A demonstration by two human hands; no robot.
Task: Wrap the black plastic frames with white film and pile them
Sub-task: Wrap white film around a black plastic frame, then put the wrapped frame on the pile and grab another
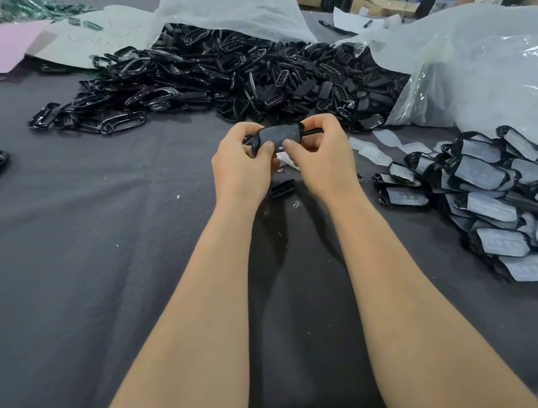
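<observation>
Together, left hand and right hand hold one black frame.
Both curl round its ends above the grey tabletop.

Two bare forearms, bare left hand, bare right hand; nails apparently short, blurred

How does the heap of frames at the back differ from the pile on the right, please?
The back heap is bare black frames; the right pile shows white film on each piece. The back heap spills from a plastic bag and spreads wider; the right pile is smaller and tightly overlapped. Both rest on the dark cloth.
</observation>
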